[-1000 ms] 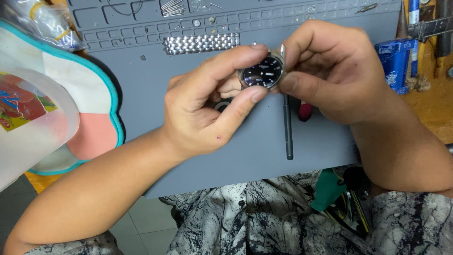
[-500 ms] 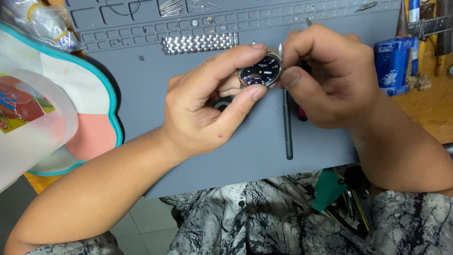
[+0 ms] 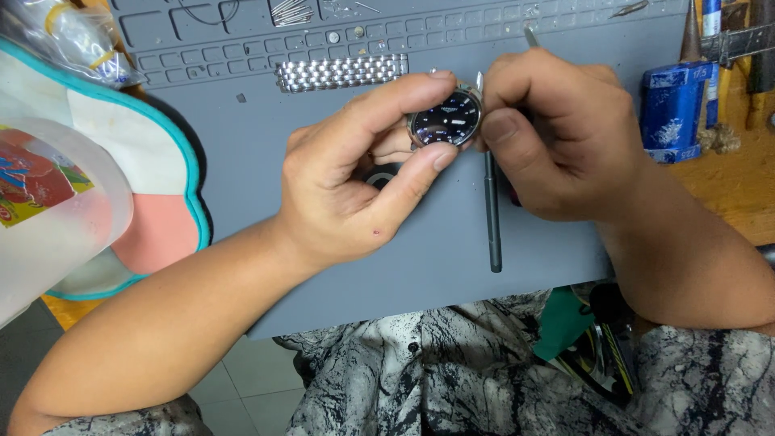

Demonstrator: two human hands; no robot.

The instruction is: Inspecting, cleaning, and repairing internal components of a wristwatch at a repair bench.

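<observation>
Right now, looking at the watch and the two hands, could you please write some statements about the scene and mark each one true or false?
1. The left hand pinches the watch case between thumb and fingers. True.
2. The watch has a white dial. False: the dial is dark.
3. The metal bracelet is attached to the case. False: it lies apart on the grey mat.
4. The right hand holds a thin tool at the side of the case. True.
5. A dark rod-shaped tool lies on the mat below the watch. True.
</observation>
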